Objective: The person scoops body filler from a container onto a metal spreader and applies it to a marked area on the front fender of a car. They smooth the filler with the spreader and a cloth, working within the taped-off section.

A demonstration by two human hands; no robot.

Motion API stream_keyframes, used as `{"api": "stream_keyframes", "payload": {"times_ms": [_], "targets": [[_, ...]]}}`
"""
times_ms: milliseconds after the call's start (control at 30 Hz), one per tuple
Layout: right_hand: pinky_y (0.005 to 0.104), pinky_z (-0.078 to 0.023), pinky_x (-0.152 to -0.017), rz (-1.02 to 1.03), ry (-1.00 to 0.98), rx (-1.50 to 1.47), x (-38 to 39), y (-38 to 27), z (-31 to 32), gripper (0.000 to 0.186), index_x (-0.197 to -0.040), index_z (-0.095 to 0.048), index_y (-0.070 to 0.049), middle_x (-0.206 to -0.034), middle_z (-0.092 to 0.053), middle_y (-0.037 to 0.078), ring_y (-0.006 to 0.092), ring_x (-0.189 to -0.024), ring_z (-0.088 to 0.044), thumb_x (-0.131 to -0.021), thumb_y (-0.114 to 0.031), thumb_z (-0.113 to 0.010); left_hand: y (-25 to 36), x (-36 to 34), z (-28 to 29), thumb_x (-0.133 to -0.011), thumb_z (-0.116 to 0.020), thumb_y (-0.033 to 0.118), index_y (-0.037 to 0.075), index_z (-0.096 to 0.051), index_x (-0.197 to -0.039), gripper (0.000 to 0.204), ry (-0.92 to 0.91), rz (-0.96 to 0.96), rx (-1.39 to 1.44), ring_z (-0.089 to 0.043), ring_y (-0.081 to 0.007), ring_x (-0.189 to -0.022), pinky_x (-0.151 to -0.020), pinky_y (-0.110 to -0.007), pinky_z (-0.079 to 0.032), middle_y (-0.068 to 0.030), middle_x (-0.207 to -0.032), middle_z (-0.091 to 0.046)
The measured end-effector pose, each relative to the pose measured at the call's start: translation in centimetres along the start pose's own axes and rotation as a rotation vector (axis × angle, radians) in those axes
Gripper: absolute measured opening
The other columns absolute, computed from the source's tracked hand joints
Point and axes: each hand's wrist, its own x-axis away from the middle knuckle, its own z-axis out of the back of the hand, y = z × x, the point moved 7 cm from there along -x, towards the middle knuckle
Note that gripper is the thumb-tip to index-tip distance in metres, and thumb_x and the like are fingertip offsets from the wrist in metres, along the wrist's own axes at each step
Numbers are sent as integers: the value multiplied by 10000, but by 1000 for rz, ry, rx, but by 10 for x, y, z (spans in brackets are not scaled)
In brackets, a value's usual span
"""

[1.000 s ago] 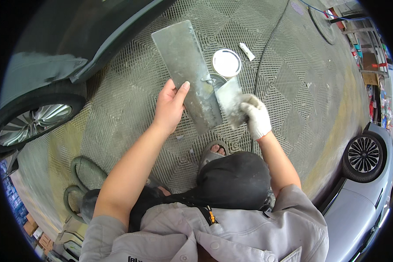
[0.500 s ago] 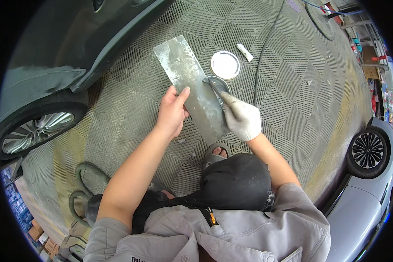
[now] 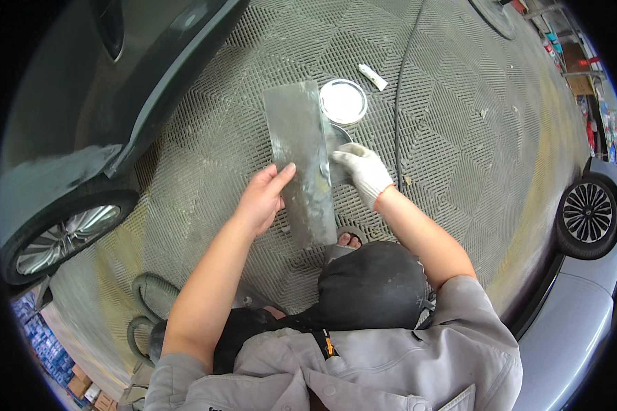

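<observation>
My left hand [image 3: 262,199] grips a long rectangular metal plate [image 3: 296,140] by its left edge, thumb on top. Grey smears mark the plate's lower right part. My right hand [image 3: 363,169], in a white knit glove with an orange cuff, is closed by the plate's right edge. Between its fingers and the plate shows a grey putty knife [image 3: 340,177], partly hidden. Just beyond the glove, the rim of an open round can [image 3: 347,131] shows beside the plate. Farther off lies a white round lid-like piece with a silver rim [image 3: 343,101].
A white tube [image 3: 372,77] lies beyond the lid-like piece. A black hose [image 3: 399,113] crosses the grated floor [image 3: 459,157]. A dark car [image 3: 62,89] stands at left, a silver-blue car [image 3: 562,308] at right. A ribbed hose [image 3: 136,335] coils at lower left.
The plate has turned more upright and come slightly nearer. My right hand has drawn up from the plate's face to its right edge, beside the can. The view has shifted a little.
</observation>
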Motion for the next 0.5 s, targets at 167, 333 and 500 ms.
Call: {"api": "stream_keyframes", "payload": {"times_ms": [167, 333, 500], "targets": [[388, -607, -893, -229, -407, -296, -17, 11, -50, 343, -1294, -751, -8, -1146, -814, 93, 213, -963, -767, -1075, -263, -688, -3, 16, 20, -1159, -644, 289, 17, -673, -1381, 353, 101, -43, -167, -687, -134, -1173, -1010, -345, -564, -42, -1297, -744], [420, -592, -1008, 269, 146, 510, -133, -43, 31, 424, -1312, -787, -56, -1229, -824, 153, 307, -1098, -781, -1058, -352, -620, 10, 51, 62, -1160, -635, 226, 17, -684, -1356, 291, 239, -176, -234, -670, -118, -1150, -1039, -317, -525, -28, -1282, -749], [470, -478, -1224, 496, 381, 1491, -229, -75, 41, 749, -1633, -520, -80, -1498, -705, 166, 398, -1382, -659, -1053, -548, -591, 3, 105, 94, -1163, -616, 170, 29, -692, -1344, 241, 376, -178, -182, -684, -125, -1153, -1045, -321, -523, -33, -1289, -760]]}}
